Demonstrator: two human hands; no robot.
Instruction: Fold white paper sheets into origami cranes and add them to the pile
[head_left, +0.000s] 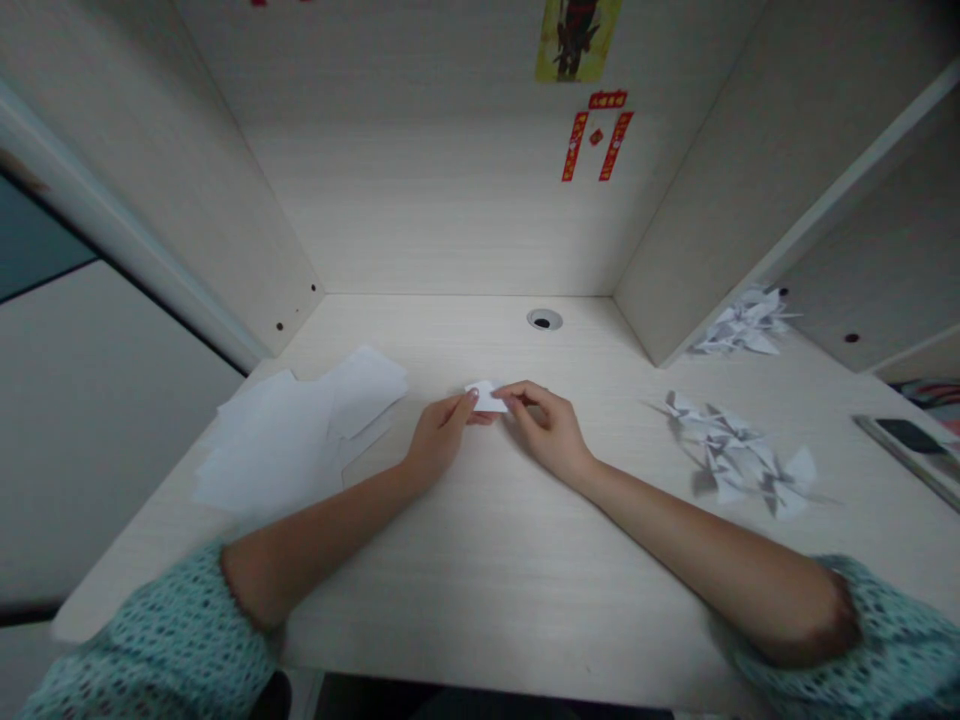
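We see the small white paper (486,399) held just above the middle of the counter (480,570), between both hands. Left hand (439,432) pinches its left side, thumb on top, other fingers underneath, likely to steady it. Right hand (553,425) pinches the right edge between thumb and forefinger, we'd guess for fine control. Loose sheets (277,435) lie left, folded paper pieces (735,440) right, presumably sorted apart, leaving the hands room.
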